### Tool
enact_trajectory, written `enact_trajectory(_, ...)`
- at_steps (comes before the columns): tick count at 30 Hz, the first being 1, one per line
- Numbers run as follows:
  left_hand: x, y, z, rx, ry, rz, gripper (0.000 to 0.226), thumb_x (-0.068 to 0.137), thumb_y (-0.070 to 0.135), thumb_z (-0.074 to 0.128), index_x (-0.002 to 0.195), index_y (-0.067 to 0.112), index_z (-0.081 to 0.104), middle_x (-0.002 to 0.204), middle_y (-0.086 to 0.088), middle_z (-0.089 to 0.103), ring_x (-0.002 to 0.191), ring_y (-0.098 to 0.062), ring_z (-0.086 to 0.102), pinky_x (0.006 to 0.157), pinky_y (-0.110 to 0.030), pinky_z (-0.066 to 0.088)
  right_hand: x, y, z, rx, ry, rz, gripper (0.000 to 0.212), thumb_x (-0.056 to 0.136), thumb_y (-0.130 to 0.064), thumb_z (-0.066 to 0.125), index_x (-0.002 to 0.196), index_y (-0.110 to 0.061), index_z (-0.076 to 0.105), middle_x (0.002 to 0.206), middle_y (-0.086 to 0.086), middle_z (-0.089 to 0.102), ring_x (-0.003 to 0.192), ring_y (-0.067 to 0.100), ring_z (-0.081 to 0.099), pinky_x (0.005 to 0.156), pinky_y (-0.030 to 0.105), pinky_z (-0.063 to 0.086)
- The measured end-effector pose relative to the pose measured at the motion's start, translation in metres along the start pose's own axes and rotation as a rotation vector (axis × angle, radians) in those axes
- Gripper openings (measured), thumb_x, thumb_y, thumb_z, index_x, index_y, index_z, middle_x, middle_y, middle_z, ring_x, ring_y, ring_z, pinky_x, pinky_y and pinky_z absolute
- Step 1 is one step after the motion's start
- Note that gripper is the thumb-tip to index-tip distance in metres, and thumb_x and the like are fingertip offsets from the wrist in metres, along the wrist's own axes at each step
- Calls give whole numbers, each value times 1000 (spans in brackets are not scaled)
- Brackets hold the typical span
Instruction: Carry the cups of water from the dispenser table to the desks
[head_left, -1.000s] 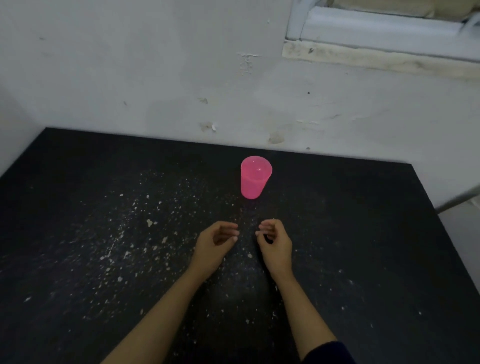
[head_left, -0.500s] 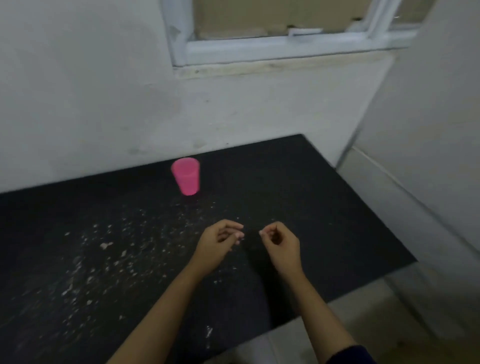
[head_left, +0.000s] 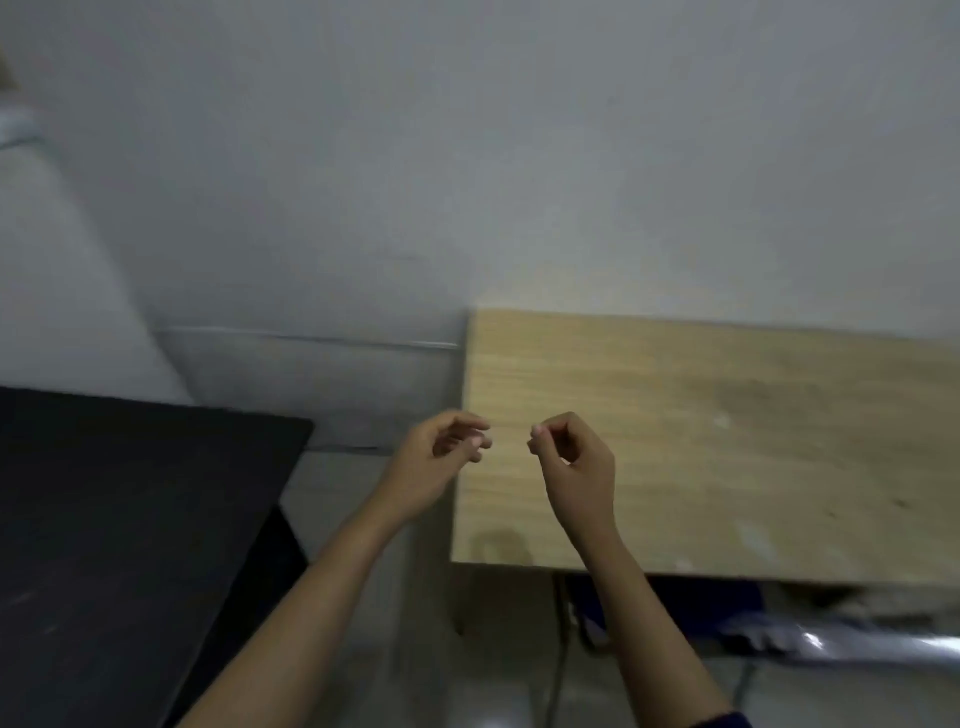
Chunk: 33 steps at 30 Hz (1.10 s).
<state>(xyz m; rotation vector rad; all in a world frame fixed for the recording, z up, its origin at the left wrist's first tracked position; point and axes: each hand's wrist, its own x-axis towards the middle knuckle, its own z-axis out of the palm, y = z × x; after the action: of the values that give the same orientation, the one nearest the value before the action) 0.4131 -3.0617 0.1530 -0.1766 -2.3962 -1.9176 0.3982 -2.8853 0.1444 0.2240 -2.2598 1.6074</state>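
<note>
No cup is in view. My left hand (head_left: 436, 462) hovers over the gap between two tables, fingers loosely curled and apart, holding nothing. My right hand (head_left: 576, 462) is raised over the left part of a light wooden table (head_left: 753, 441), fingers curled in with the thumb against the forefinger, and it holds nothing. The black desk (head_left: 130, 519) fills the lower left; only its right corner shows. The frame is blurred by motion.
A strip of pale floor (head_left: 410, 639) separates the black desk from the wooden table. A grey wall (head_left: 519, 156) stands behind both. Under the wooden table's front edge are a dark blue object (head_left: 701, 603) and a shiny metal part (head_left: 831, 642).
The view has swung right: the pink cup and most of the black desk have left the frame, and the wooden table has come in. Both empty hands stay raised close together.
</note>
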Motion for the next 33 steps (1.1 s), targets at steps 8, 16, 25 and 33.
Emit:
enact_trajectory(8,0,73,298,15,-727,189,26,93,8,60,93,34,65,89,7,73,79,-8,70,76,-24,55,-95,61,-270,-250,485,200,17,91,-5,61,75,-9,60,68,4,63,65,12,59,60,15,43)
enact_trajectory(16,-79,119,517,22,-1296,300,16,95,10,57,107,16,66,99,-4,73,88,-17,70,82,-26,54,-241,84,-436,-425,1023,478,19,87,-6,63,69,-13,59,66,2,63,62,8,56,58,8,40)
enact_trajectory(25,-118,122,703,23,-1621,370,13,94,10,59,102,16,68,91,0,74,79,-10,70,70,-12,52,-307,132,-561,-510,1297,646,26,87,-5,63,70,-25,60,68,-7,64,64,1,59,60,6,43)
enact_trajectory(33,-77,164,884,44,-1690,441,15,92,17,62,95,31,68,90,-3,73,79,-17,69,78,-34,55,-247,196,-718,-511,1285,673,19,86,-7,63,76,-23,62,73,-10,66,70,3,60,64,7,44)
